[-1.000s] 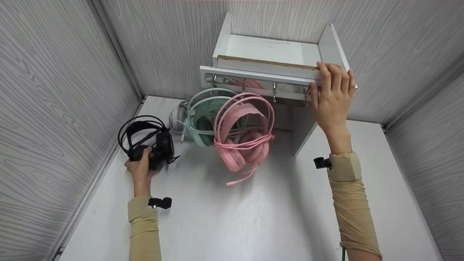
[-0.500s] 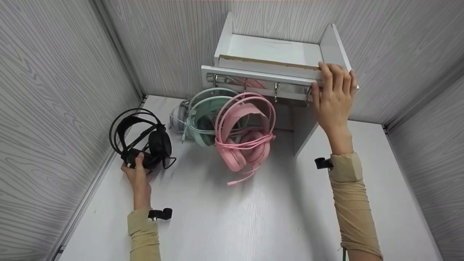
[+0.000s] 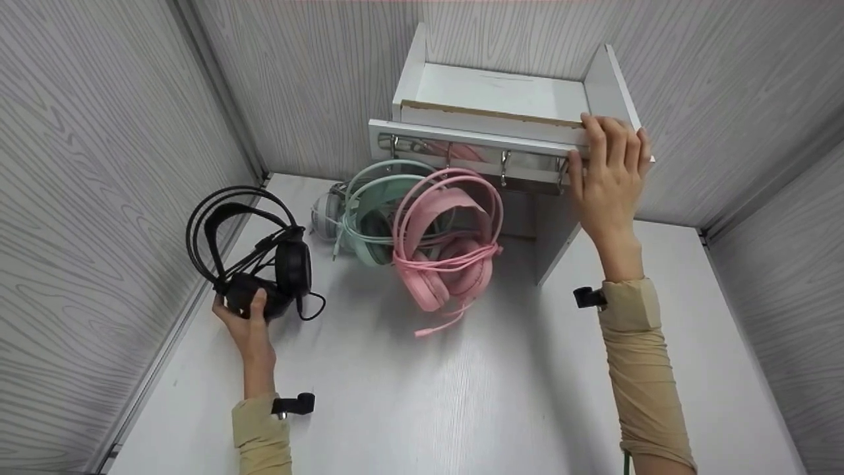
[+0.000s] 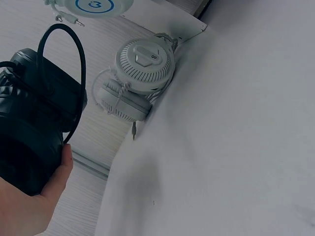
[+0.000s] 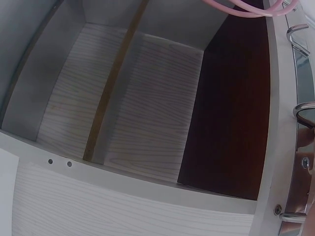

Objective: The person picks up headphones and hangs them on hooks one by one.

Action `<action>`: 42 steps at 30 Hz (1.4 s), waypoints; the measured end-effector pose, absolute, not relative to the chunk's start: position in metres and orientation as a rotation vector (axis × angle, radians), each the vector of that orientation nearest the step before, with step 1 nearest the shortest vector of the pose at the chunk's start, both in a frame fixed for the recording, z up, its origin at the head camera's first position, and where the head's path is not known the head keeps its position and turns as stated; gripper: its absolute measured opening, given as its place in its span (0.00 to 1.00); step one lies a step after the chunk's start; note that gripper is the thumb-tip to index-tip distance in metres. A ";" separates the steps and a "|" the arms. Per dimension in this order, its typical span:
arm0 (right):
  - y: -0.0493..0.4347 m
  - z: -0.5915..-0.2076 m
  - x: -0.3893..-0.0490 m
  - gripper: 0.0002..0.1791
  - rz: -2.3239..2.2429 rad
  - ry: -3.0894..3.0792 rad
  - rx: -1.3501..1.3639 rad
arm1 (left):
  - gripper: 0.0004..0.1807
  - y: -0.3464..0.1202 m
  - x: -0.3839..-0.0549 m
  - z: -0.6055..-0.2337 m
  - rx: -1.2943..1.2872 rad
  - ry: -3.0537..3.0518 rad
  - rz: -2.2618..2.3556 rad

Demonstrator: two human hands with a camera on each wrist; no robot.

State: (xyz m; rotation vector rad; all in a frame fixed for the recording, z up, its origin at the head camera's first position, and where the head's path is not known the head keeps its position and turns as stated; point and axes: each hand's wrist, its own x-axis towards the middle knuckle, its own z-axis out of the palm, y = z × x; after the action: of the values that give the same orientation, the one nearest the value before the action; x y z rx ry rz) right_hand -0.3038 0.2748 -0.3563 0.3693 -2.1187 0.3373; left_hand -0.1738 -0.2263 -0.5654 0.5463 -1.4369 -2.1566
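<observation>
My left hand (image 3: 247,330) grips a black headset (image 3: 292,267) by its lower ear cup, with the headband up and a thin cable loop hanging at its right. In the left wrist view the same black headset (image 4: 29,113) sits in the fingers, off the table. My right hand (image 3: 610,175) holds the front right edge of a white shelf rack (image 3: 488,135), fingers over the rail and thumb in front. A pink headset (image 3: 443,260) and a mint green headset (image 3: 369,224) hang from the rack's hooks, cables wrapped around them.
A white headset (image 4: 145,64) lies on the table behind the green one. Metal hooks (image 3: 505,168) line the rack's front rail, two without headsets. Grey wood-grain walls (image 3: 99,198) close in the sides and back of the white table (image 3: 422,409).
My left hand has lifted the black headset, bringing it slightly left and nearer to me. The right hand stays on the rack, and the hanging headsets are where they were.
</observation>
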 end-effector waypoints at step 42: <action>0.274 -0.356 -0.302 0.25 0.340 -2.139 0.354 | 0.37 -0.159 -0.118 -0.475 -0.212 -1.050 -2.118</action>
State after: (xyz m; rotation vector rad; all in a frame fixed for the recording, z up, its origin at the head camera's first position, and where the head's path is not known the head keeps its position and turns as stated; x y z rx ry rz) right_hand -0.3025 0.2744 -0.3557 0.3538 -2.1387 0.3402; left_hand -0.1176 -0.1591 -0.4752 -0.2125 -1.0497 -2.1179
